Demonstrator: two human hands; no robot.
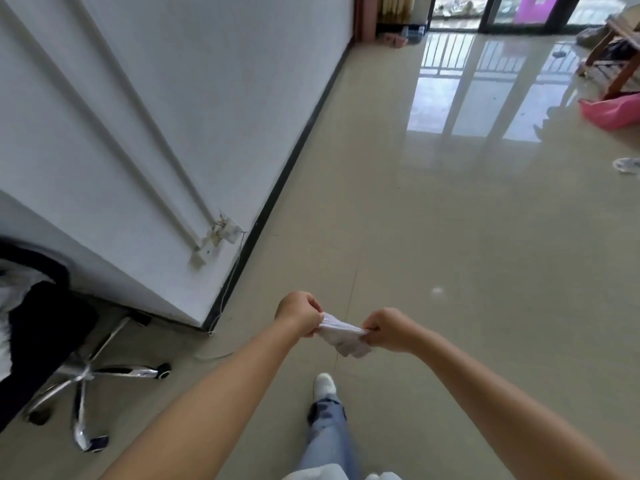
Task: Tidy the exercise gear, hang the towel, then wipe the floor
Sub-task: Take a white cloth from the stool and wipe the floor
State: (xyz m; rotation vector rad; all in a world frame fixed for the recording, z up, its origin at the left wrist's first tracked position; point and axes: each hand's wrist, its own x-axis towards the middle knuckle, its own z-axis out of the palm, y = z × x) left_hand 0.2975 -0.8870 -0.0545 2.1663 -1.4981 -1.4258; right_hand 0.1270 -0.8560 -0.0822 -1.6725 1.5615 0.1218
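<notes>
Between both hands (341, 323), the cloth (343, 336) stretches sideways (left-right).

A home living room: glossy tiled floor (450, 237), swivel chair (86, 368), balcony glass doors (502, 12)

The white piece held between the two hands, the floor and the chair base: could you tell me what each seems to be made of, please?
The white piece looks like thin soft cloth or tissue: it creases and sags between the left hand and right hand. The floor looks like glazed tile, glossy enough to mirror the windows, with thin joint lines. The chair base seems chromed metal, judging by its bright reflections.
</notes>
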